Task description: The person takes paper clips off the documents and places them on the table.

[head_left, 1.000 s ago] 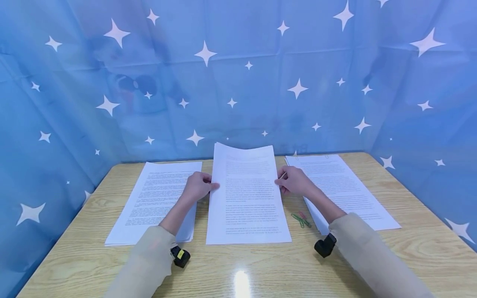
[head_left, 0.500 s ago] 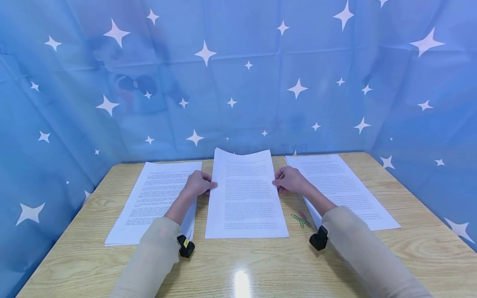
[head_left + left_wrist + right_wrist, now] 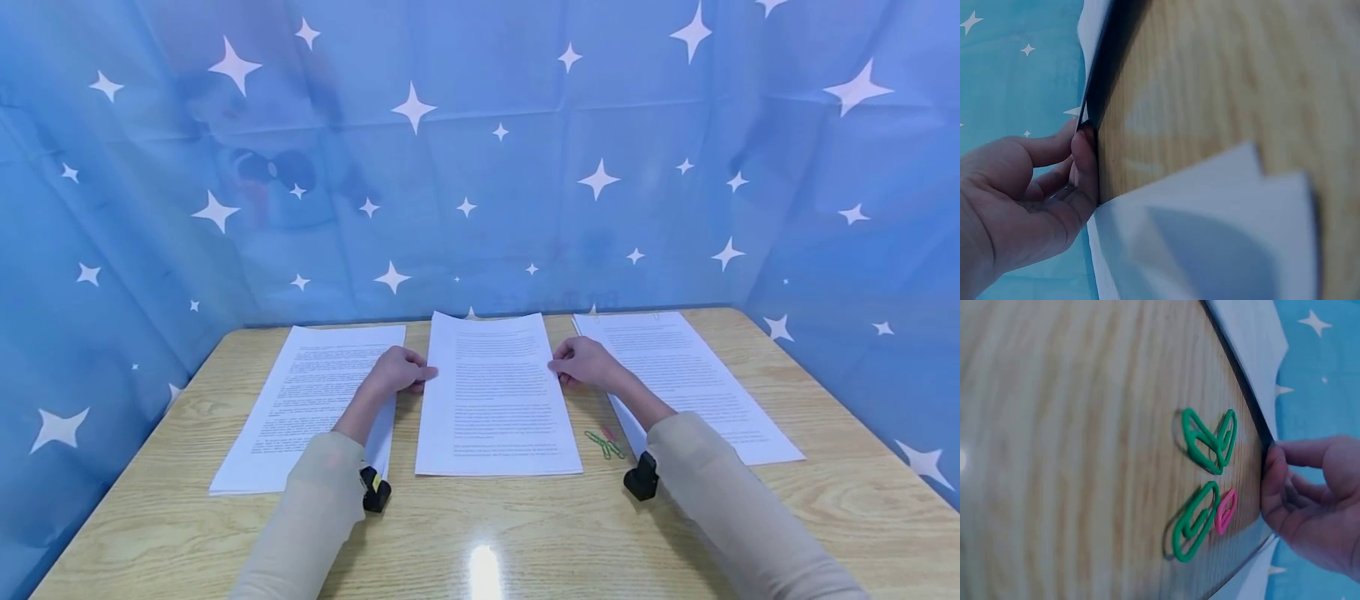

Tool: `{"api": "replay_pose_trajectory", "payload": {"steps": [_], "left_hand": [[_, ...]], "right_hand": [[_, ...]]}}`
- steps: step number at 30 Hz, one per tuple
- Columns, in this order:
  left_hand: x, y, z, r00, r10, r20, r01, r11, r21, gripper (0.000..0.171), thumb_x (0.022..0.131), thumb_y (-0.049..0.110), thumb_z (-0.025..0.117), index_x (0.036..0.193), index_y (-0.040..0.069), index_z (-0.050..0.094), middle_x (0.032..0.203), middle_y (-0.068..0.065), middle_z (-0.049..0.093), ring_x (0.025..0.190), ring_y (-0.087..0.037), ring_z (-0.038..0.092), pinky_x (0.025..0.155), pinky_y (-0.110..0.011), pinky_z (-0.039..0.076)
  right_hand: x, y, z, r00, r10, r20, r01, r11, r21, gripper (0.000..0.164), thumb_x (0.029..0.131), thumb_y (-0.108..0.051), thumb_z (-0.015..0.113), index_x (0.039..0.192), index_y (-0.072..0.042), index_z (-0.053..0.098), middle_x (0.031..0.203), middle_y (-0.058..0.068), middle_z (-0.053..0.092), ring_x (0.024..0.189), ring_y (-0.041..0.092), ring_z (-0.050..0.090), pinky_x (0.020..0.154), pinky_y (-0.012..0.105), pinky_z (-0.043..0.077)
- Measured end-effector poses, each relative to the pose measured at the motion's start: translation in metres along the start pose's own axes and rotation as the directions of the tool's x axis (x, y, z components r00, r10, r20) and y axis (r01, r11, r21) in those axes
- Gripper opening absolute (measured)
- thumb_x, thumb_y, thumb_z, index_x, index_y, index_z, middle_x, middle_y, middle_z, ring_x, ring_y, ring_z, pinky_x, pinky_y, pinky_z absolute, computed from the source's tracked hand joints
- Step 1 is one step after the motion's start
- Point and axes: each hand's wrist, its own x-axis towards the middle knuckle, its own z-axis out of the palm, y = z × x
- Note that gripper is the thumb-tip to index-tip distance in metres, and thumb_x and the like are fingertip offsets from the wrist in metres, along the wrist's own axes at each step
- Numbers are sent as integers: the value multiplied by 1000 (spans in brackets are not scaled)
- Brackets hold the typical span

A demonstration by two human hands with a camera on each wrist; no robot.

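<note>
A stack of printed sheets (image 3: 498, 400) is in the middle of the table, its far edge curving up slightly. My left hand (image 3: 397, 369) pinches its left edge between thumb and fingers; my right hand (image 3: 585, 364) pinches the right edge the same way. In the left wrist view the left hand (image 3: 1035, 194) holds the paper edge-on, close to the wood. The right wrist view has the right hand (image 3: 1316, 494) at the other edge, beside several green paper clips (image 3: 1196, 522) and a pink paper clip (image 3: 1226, 512) lying on the table.
Another pile of printed sheets (image 3: 322, 400) lies under my left forearm's side. A third pile (image 3: 697, 392), with clips along its far edge, lies to the right. Behind the wooden table (image 3: 420, 542) hangs a blue curtain (image 3: 480, 167) with white stars.
The middle stack's far edge has come down and its near edge has shifted slightly away from me. Both hands keep their hold on its sides. The side piles and clips stay put.
</note>
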Motion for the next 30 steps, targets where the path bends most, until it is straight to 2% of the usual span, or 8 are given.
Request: {"api": "replay_pose_trajectory", "payload": {"steps": [9,17,19,25,28,30], "left_hand": [[-4,2,-3,997,21,72,-24,999,42,19,98,17,67,96,-2,64,86,-10,65,74,-18,62,72,-31,49],[-1,5,-9,991,-8,132,7,1000,11,26,100,19,64,108,-5,69,84,-9,67,71,-15,61,70,-28,48],[-2,7,-10,992,-10,128,7,1000,24,27,100,19,63,106,-6,70,81,-8,66,69,-16,59,70,-29,48],[-7,12,-8,998,2,61,-8,996,90,27,98,16,63,80,-4,68,64,-6,60,62,-18,58,68,-31,46],[-10,11,-8,999,-2,47,-1,998,68,29,98,15,62,75,-2,64,61,-5,58,61,-17,56,67,-30,44],[-11,10,-9,998,-17,58,16,1000,26,27,99,14,61,78,-2,63,63,-5,57,61,-16,54,66,-29,44]], "right_hand": [[2,3,2,1000,7,-25,-7,1000,1,19,100,-17,63,102,2,63,81,9,66,70,15,63,65,29,53],[-3,-1,0,1000,0,-20,1,999,48,20,100,-17,62,104,3,64,84,11,67,72,18,64,67,31,54],[-3,-2,-1,1000,2,-13,-1,997,73,21,100,-16,61,105,4,64,86,12,67,74,18,64,68,31,55],[-2,1,0,1000,15,-19,-13,995,98,21,101,-15,60,106,5,65,87,12,69,76,18,67,69,30,56],[-3,2,0,999,18,-28,-15,996,88,22,101,-14,59,107,6,66,86,12,70,77,18,68,69,30,56],[-4,0,1,1000,13,-25,-11,997,75,23,101,-14,59,107,7,66,87,13,70,77,19,68,69,30,56]]}}
